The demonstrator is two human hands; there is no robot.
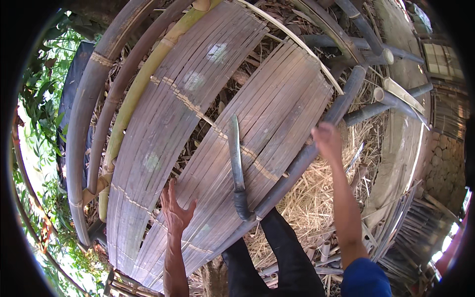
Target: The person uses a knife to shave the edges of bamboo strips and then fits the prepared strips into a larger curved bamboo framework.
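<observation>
My left hand (177,209) is open, fingers spread, palm down over the split-bamboo slats (208,183) of a bamboo bench. Nothing shows in it. Across the slats, between my hands, lies a machete (236,163), its blade pointing away and its dark handle reaching the bench's near edge. My right hand (327,141) is beside the grey bamboo pole (297,173) that runs along that edge. Its fingers look bent but are smeared by motion, so whether it holds anything cannot be made out.
A yellow-green bamboo pole (133,111) and thick brown poles (81,114) border the far left. Dry straw (307,208) covers the ground right of my legs. More bamboo poles (396,101) jut out at the right, and cut bamboo (324,250) lies low down.
</observation>
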